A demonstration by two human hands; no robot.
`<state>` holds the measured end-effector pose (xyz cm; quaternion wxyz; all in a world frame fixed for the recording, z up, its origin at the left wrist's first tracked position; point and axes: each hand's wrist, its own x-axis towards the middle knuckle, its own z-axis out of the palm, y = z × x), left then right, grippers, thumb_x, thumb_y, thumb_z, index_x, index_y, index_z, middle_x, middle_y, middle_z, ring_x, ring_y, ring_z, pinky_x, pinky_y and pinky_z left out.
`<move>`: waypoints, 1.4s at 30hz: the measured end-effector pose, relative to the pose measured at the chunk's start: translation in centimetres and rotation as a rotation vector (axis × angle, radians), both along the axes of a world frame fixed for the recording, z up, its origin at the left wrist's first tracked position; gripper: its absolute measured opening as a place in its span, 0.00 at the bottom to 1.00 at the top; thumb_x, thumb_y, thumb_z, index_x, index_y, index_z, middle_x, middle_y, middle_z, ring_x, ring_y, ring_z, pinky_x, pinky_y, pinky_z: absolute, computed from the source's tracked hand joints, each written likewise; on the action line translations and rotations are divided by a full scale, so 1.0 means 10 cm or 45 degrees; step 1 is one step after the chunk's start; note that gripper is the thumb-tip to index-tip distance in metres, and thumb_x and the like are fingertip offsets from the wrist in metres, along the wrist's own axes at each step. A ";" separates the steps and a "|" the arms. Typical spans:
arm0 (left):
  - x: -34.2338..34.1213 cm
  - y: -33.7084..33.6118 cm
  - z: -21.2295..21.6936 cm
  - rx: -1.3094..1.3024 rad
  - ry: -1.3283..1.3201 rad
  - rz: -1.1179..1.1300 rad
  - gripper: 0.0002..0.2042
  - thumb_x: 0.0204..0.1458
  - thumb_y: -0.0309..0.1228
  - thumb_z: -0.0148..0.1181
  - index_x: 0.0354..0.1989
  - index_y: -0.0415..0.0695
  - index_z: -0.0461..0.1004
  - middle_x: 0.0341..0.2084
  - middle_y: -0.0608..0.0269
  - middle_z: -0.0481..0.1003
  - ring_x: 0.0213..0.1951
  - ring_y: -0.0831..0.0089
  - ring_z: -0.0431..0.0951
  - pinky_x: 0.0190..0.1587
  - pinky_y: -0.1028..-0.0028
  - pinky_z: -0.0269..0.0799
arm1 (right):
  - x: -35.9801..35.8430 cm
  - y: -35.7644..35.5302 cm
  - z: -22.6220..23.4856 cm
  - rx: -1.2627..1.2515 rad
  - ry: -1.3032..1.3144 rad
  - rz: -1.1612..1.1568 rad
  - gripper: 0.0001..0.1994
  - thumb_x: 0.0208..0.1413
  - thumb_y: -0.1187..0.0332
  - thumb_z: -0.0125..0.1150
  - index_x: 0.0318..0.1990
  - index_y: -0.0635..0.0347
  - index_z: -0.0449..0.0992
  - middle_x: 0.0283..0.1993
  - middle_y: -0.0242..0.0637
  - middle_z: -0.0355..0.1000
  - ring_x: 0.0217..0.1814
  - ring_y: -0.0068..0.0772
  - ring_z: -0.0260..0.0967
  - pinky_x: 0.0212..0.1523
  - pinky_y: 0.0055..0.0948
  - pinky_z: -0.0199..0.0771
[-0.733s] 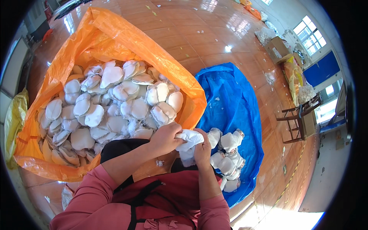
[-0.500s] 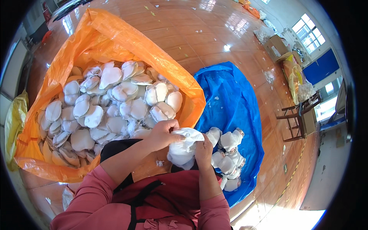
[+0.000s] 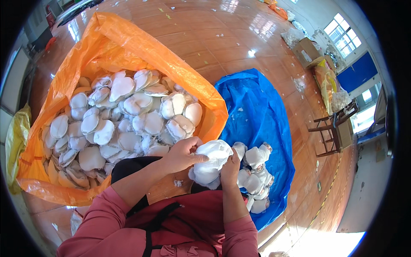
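Between my two hands is a white stuffed cloth piece (image 3: 214,155), rounded and soft, with a fluffy lower part hanging over my lap. My left hand (image 3: 185,155) pinches its left side, thumb lying along the cloth. My right hand (image 3: 230,168) grips the right edge, fingers partly hidden behind it. To the left, a big orange sack (image 3: 141,40) gapes around a heap of white padded pieces (image 3: 128,124), many two-lobed. Just right of my right hand, several white stuffed pieces (image 3: 258,171) lie in a blue sack (image 3: 257,107).
A wooden chair (image 3: 332,128) stands at the right on the reddish tiled floor (image 3: 201,38). Beyond it are a cardboard box (image 3: 307,52) and a yellow bag (image 3: 326,83) along the wall. Another yellow bag (image 3: 17,145) sits at the far left. White scraps dot the floor.
The white piece now looks rounder and fuller at its top, where its edge was stretched flat before. Both hands have shifted slightly on it.
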<state>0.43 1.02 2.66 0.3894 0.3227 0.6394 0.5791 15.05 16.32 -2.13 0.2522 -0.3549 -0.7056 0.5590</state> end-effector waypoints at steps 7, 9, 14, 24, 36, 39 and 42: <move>0.05 0.08 -0.15 0.364 0.886 0.633 0.11 0.46 0.20 0.65 0.29 0.41 0.66 0.21 0.58 0.64 0.21 0.62 0.66 0.25 0.68 0.61 | -0.10 -0.24 0.07 -0.073 0.050 0.037 0.08 0.64 0.75 0.49 0.44 0.67 0.75 0.37 0.36 0.75 0.40 0.24 0.70 0.44 0.25 0.69; 0.05 0.07 -0.16 0.381 0.975 0.683 0.11 0.45 0.18 0.64 0.29 0.40 0.66 0.22 0.55 0.65 0.22 0.55 0.67 0.25 0.64 0.62 | -0.12 -0.21 0.04 -0.207 0.086 0.139 0.09 0.65 0.73 0.50 0.47 0.66 0.74 0.38 0.34 0.74 0.41 0.23 0.69 0.44 0.24 0.69; 0.07 -0.01 -0.13 0.251 1.051 0.678 0.11 0.43 0.18 0.64 0.30 0.40 0.66 0.24 0.52 0.69 0.27 0.48 0.72 0.27 0.58 0.66 | -0.14 -0.26 0.27 -0.428 0.105 0.392 0.23 0.63 0.75 0.53 0.66 0.64 0.61 0.56 0.36 0.70 0.59 0.27 0.66 0.61 0.26 0.63; 0.19 0.03 -0.25 0.373 0.969 0.555 0.14 0.46 0.24 0.69 0.31 0.42 0.65 0.22 0.58 0.70 0.20 0.61 0.71 0.24 0.67 0.65 | -0.14 -0.26 0.07 -0.284 0.018 0.477 0.19 0.57 0.77 0.56 0.58 0.64 0.70 0.51 0.37 0.75 0.52 0.28 0.71 0.54 0.27 0.71; 0.20 0.05 -0.18 0.451 0.774 0.008 0.17 0.45 0.24 0.71 0.41 0.38 0.69 0.39 0.54 0.71 0.41 0.59 0.73 0.44 0.67 0.71 | -0.02 -0.14 -0.04 -0.533 0.672 0.074 0.09 0.64 0.71 0.53 0.49 0.62 0.72 0.44 0.37 0.76 0.44 0.32 0.77 0.45 0.32 0.79; 0.25 0.07 -0.20 0.575 0.893 0.232 0.15 0.43 0.19 0.68 0.38 0.40 0.70 0.36 0.54 0.70 0.36 0.58 0.73 0.39 0.67 0.72 | -0.05 -0.22 0.03 -0.423 0.672 0.026 0.09 0.64 0.71 0.53 0.47 0.63 0.73 0.45 0.37 0.76 0.45 0.31 0.76 0.46 0.30 0.77; 0.21 0.07 -0.26 0.661 1.033 0.337 0.13 0.40 0.19 0.67 0.35 0.43 0.73 0.33 0.57 0.70 0.35 0.58 0.73 0.37 0.67 0.70 | -0.07 -0.26 0.04 -0.590 0.765 -0.036 0.09 0.64 0.71 0.51 0.47 0.64 0.74 0.46 0.36 0.76 0.47 0.29 0.75 0.49 0.27 0.74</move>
